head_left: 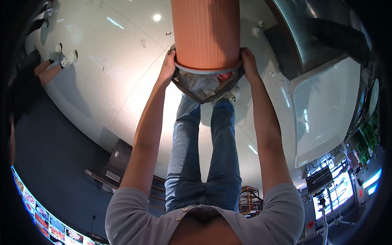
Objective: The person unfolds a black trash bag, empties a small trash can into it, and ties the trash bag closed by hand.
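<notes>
An orange ribbed trash bin with a grey ring at its rim is in front of me, with the rim end toward me. A dark trash bag bulges at that end, with clear plastic, crumpled rubbish and a red wrapper showing. My left hand is closed on the bag's edge at the left side of the rim. On the opposite side, my right hand grips the edge too. Fingertips of both hands are partly hidden, so how much of the rim they hold is unclear.
Light floor surrounds the bin, with small scraps on it. To the right stand a metal counter and a white panel. Another person's shoes are at the left, near a dark cabinet.
</notes>
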Tool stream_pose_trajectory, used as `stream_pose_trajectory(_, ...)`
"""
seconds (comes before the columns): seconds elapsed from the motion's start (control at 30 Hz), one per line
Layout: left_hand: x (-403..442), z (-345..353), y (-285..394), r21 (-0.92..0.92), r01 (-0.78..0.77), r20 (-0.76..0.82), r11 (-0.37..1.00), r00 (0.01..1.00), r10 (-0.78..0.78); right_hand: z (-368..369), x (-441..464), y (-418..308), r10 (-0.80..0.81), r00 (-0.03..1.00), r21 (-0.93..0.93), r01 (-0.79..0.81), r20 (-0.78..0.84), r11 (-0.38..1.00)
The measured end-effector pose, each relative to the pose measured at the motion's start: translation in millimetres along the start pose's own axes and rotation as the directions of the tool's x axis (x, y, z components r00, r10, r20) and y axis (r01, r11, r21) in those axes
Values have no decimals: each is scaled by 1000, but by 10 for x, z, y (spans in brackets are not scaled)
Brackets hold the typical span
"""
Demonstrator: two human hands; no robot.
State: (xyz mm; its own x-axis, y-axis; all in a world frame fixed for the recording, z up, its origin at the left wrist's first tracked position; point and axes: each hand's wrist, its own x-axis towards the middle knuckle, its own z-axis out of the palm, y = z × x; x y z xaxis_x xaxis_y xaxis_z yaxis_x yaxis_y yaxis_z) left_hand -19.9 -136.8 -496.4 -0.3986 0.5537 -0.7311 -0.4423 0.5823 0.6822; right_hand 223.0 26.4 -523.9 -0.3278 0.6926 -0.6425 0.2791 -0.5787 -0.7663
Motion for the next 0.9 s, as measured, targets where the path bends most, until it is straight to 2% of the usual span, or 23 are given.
stream_pose_trajectory(0.13,141,3,-231,-36,-108,35,994,993,109,-34,85,98,87,996,21,-87,-3,996)
stream_pose_trajectory(0.23,176,28,-278,-55,-177,-17,983,984,176,73,-22,-109,125,991,60,-122,-53,991)
stream_pose_trajectory(0.3,184,69,-219,104,-251,-8,962,967,253,96,-17,-131,141,986,109,-131,-85,985)
stream_pose_trajectory(0.4,146,180,-168,145,-341,-3,929,939,345,18,108,52,128,985,108,-115,-114,987)
stream_pose_trajectory(0.47,220,214,-212,169,-395,-11,903,915,403,-71,208,182,136,985,-38,-140,-106,989)
stream_pose_trajectory(0.5,232,231,-199,165,-398,-14,902,914,406,-57,212,142,131,986,-42,-136,-105,990)
stream_pose_trajectory(0.57,237,279,-205,205,-320,42,925,947,318,-41,188,98,136,984,-32,-141,-113,990)
stream_pose_trajectory(0.67,371,292,-345,167,-423,49,891,906,421,-23,270,181,78,982,-19,-82,-171,996)
stream_pose_trajectory(0.77,551,263,-483,144,-404,29,904,914,404,-37,323,209,-5,986,-95,-11,-166,995)
stream_pose_trajectory(0.8,555,266,-463,236,-392,61,889,919,389,-28,317,150,-7,987,-97,-9,-162,995)
stream_pose_trajectory(0.9,617,284,-471,268,-326,50,906,944,325,33,334,77,32,991,-98,-45,-133,994)
